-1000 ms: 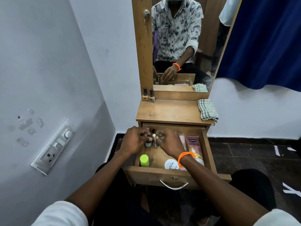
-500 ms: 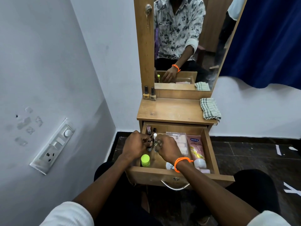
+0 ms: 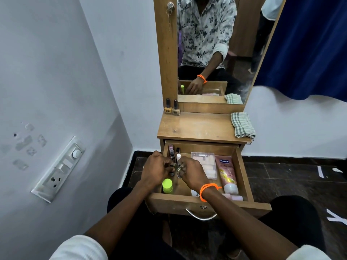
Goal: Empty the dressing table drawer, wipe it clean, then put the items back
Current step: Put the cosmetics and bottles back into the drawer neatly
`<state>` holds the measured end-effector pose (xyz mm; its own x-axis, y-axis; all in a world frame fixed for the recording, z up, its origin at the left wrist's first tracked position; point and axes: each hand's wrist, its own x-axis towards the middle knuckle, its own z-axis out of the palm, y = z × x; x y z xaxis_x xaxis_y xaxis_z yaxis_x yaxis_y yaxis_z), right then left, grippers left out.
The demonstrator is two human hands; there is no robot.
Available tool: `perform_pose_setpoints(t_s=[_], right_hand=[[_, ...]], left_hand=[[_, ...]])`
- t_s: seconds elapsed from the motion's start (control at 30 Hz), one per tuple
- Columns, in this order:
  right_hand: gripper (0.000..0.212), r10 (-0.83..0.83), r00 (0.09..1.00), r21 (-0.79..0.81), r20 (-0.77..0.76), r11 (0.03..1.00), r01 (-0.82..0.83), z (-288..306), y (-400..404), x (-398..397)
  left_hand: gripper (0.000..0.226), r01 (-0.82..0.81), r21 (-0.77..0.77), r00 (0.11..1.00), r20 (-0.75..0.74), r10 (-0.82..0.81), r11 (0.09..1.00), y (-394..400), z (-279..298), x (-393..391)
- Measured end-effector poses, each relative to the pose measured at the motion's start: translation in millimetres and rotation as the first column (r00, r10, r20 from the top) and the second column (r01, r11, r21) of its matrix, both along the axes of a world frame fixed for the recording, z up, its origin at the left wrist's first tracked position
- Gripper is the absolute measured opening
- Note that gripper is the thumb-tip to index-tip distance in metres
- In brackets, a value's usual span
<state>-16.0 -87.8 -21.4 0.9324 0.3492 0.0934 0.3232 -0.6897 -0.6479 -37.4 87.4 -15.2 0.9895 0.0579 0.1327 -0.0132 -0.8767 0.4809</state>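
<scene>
- Mirror (image 3: 216, 49), framed in wood, stands at 12 o'clock above the dressing table top (image 3: 197, 126) and reflects the seated person and the drawer.
- Drawer (image 3: 242, 169) is pulled out below the table top, toward 6 o'clock, with a metal handle (image 3: 201, 215) on its front panel.
- Checked cloth (image 3: 243, 124) lies folded at the 3 o'clock edge of the table top, partly overhanging it.
- Left hand (image 3: 155, 170) sits over the 9 o'clock side of the drawer, fingers curled round small bottles (image 3: 173, 156) grouped there.
- Right hand (image 3: 191, 173), with an orange band (image 3: 206, 190) on its wrist, meets the left hand, fingers curled on the same group of bottles; which bottle each hand holds cannot be told.
- Pink tube (image 3: 227, 173) lies lengthwise at the 3 o'clock side of the drawer, cap toward 6 o'clock.
- Clear flat case (image 3: 205, 162) lies just beside the tube, on its 9 o'clock side.
- Green-capped container (image 3: 167, 185) stands in the drawer corner at 7 o'clock, below the left hand.
- Two nail polish bottles (image 3: 171, 108) stand side by side at the 10 o'clock corner of the table top, against the mirror frame.
</scene>
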Motion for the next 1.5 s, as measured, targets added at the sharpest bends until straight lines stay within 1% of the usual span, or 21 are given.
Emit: perform_pose_setpoints(t_s=[0.2,0.37,0.47,0.53,0.6,0.7,0.77,0.83,0.9,1.13,1.33,1.43,1.5], right_hand=[[0.033,0.011,1.0,-0.004,0.001,1.0,-0.011,-1,-2,1],[0.033,0.037,0.999,0.0,-0.007,0.999,-0.037,-1,-10,2],[0.038,0.057,0.998,0.0,-0.001,0.998,-0.057,2,-17,4],[0.037,0.063,0.998,0.011,0.006,0.998,-0.063,4,-22,6],[0.031,0.057,0.998,0.031,0.017,0.998,-0.058,8,-26,11],[0.013,0.022,0.998,0.068,0.061,0.997,-0.026,20,-29,21],[0.009,-0.025,0.996,0.099,0.088,0.995,0.016,29,-29,33],[0.009,-0.058,0.995,0.156,0.087,0.987,0.044,37,-25,47],[0.01,-0.083,0.992,0.177,0.098,0.982,0.065,44,-19,64],[0.013,-0.143,0.976,0.164,0.166,0.98,0.115,68,4,123],[0.01,-0.188,0.965,0.144,0.185,0.976,0.163,90,25,165],[0.009,-0.203,0.96,0.131,0.191,0.975,0.18,100,36,184],[0.009,-0.197,0.954,0.115,0.225,0.978,0.175,107,43,194]], left_hand=[[0.025,-0.004,-0.02,1.0,-0.013,0.004,1.0,1,-2,0],[0.032,0.009,-0.047,1.0,-0.006,-0.009,0.999,3,-2,0],[0.032,0.02,-0.067,0.999,0.039,-0.017,0.998,11,-1,1],[0.023,0.03,-0.112,0.995,0.098,-0.019,0.993,16,2,1],[0.016,0.031,-0.158,0.987,0.159,-0.006,0.987,20,9,1],[0.019,0.006,-0.169,0.979,0.202,0.029,0.986,28,17,9],[0.02,-0.025,-0.175,0.977,0.204,0.061,0.984,33,21,19],[0.019,-0.047,-0.184,0.972,0.218,0.087,0.982,35,24,31],[0.018,-0.059,-0.194,0.97,0.222,0.102,0.979,37,28,45],[0.022,-0.082,-0.219,0.97,0.207,0.128,0.972,39,47,106],[0.022,-0.109,-0.213,0.947,0.276,0.166,0.971,40,73,156],[0.024,-0.104,-0.165,0.931,0.329,0.154,0.981,41,83,178],[0.027,-0.108,-0.147,0.924,0.35,0.153,0.983,41,89,190]])
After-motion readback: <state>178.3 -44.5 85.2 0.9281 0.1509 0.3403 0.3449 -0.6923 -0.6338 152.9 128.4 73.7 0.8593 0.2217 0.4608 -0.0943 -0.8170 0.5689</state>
